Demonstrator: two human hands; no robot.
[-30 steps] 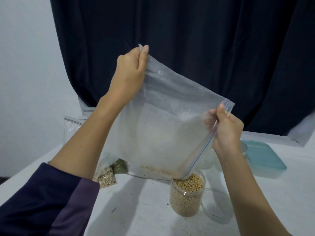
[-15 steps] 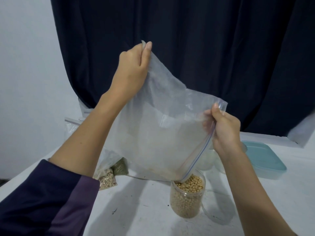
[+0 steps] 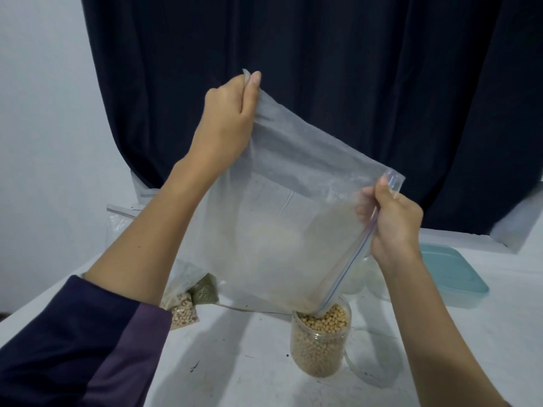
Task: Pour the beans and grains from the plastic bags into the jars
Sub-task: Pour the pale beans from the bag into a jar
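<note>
The left hand [image 3: 226, 118] pinches the bag's [image 3: 282, 230] bottom corner and the right hand [image 3: 390, 221] its zip edge; slack half a second ago, it is pulled taut again, emptied over the nearly full jar [image 3: 320, 339].

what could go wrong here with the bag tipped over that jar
1. The jar looks filled nearly to its rim with beans, so any still in the bag could spill onto the table.
2. Only a corner of the plastic bag sits in the jar's mouth; if the left hand or right hand shifts, the corner may slip out or tip the jar.
</note>
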